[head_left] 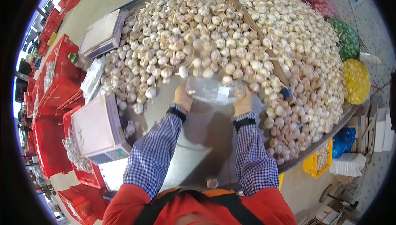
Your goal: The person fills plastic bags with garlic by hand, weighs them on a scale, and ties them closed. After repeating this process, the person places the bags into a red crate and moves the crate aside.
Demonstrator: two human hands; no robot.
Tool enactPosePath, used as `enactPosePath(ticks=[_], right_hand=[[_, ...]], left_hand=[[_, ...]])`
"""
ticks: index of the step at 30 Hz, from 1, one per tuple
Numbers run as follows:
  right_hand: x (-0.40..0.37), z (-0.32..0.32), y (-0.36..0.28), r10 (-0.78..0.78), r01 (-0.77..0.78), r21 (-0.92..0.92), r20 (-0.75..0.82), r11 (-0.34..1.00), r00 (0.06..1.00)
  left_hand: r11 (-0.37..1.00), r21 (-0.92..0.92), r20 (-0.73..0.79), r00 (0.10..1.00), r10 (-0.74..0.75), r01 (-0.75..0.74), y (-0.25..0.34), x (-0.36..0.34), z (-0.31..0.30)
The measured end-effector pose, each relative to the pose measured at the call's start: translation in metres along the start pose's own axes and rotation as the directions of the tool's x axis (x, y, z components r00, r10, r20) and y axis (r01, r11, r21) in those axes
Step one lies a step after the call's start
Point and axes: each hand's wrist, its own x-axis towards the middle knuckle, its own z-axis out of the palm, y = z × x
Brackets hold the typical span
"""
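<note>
Between my two hands a clear plastic bag with a small white label is stretched sideways over the metal table. My left hand is closed on the bag's left end. At the other end my right hand grips it near the label. Whether anything lies inside the bag is hard to make out. Just beyond it spreads a large heap of garlic bulbs, with some bulbs close to the bag's far edge. A single garlic bulb rests near the table's front edge, close to my body.
A wooden divider separates the heap from more garlic on the right. Two scales stand along the left edge, with plastic bags between them. Red crates are left; filled net sacks line the right.
</note>
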Motion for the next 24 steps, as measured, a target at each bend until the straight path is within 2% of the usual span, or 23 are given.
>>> enactPosePath(ticks=[1,2,3,4,5,6,8,9,10,11,12,14,15,16,17,18,19,20,22,23,24], right_hand=[[0.019,0.018,-0.012,-0.249,0.239,-0.520,0.052,0.820,0.967],[0.044,0.028,-0.015,-0.256,0.246,-0.519,0.054,0.818,0.965],[0.071,0.036,-0.016,-0.409,0.371,-0.569,0.067,0.734,0.910],[0.092,0.043,-0.016,-0.545,0.475,-0.613,0.085,0.631,0.834],[0.105,0.048,-0.016,-0.538,0.467,-0.614,0.081,0.636,0.839],[0.117,0.051,-0.017,-0.505,0.481,-0.586,0.137,0.652,0.852],[0.137,0.052,-0.015,-0.456,0.484,-0.566,0.203,0.668,0.866],[0.148,0.050,-0.015,-0.340,0.407,-0.401,0.231,0.820,0.912],[0.155,0.049,-0.015,-0.228,0.295,-0.227,0.279,0.928,0.933],[0.151,0.051,-0.020,-0.229,0.300,-0.233,0.288,0.925,0.930],[0.139,0.054,-0.029,-0.256,0.408,-0.412,0.376,0.814,0.890],[0.120,0.059,-0.049,-0.253,0.600,-0.656,0.551,0.458,0.795],[0.126,0.059,-0.049,-0.243,0.692,-0.657,0.649,0.298,0.721],[0.122,0.057,-0.050,-0.241,0.694,-0.657,0.651,0.295,0.719],[0.100,0.070,-0.064,-0.061,0.402,-0.555,0.532,0.728,0.844],[0.083,0.076,-0.072,0.180,-0.023,-0.322,0.466,0.946,0.866],[0.066,0.073,-0.071,0.069,0.130,-0.348,0.504,0.929,0.861],[0.044,0.072,-0.075,0.075,0.125,-0.353,0.502,0.927,0.862],[-0.006,0.072,-0.085,0.037,0.091,-0.335,0.359,0.938,0.933],[-0.023,0.065,-0.080,0.036,0.061,-0.323,0.287,0.944,0.957],[-0.039,0.060,-0.076,0.045,0.054,-0.331,0.285,0.942,0.957]], left_hand=[[0.980,0.172,-0.064,0.991,0.116,-0.103,0.009,0.034,0.002],[0.919,0.344,-0.105,0.965,0.241,-0.192,0.020,0.069,0.004],[0.919,0.343,-0.108,0.963,0.247,-0.197,0.030,0.102,0.010],[0.847,-0.508,-0.008,0.982,-0.187,0.157,0.040,0.131,0.016],[0.054,-0.901,0.382,0.845,-0.374,0.431,0.045,0.150,0.018],[0.055,-0.901,0.380,0.843,-0.381,0.431,0.049,0.161,0.014],[0.228,-0.766,0.542,0.795,-0.271,0.600,0.054,0.169,0.008],[0.219,-0.772,0.537,0.797,-0.276,0.596,0.058,0.174,0.010],[0.335,-0.716,0.539,0.790,-0.292,0.613,0.065,0.180,0.013],[0.447,-0.646,0.540,0.784,-0.306,0.619,0.071,0.183,0.014],[0.442,-0.655,0.535,0.790,-0.300,0.612,0.073,0.184,0.011],[0.761,-0.416,0.646,0.751,-0.138,0.498,0.087,0.183,0.001],[0.762,-0.423,0.641,0.756,-0.131,0.491,0.097,0.181,-0.006],[0.845,-0.347,0.674,0.735,-0.078,0.408,0.104,0.175,-0.014],[0.909,-0.269,0.711,0.702,-0.034,0.317,0.114,0.165,-0.022],[0.957,-0.195,0.749,0.663,0.004,0.215,0.117,0.155,-0.028],[0.880,-0.440,0.709,0.670,0.218,0.180,0.107,0.144,-0.028],[0.877,-0.443,0.709,0.671,0.216,0.185,0.108,0.128,-0.038],[0.750,-0.540,0.654,0.751,0.090,0.381,0.112,0.090,-0.061],[0.748,-0.529,0.643,0.764,0.044,0.401,0.115,0.072,-0.074],[0.742,-0.533,0.642,0.765,0.040,0.408,0.104,0.056,-0.086]])
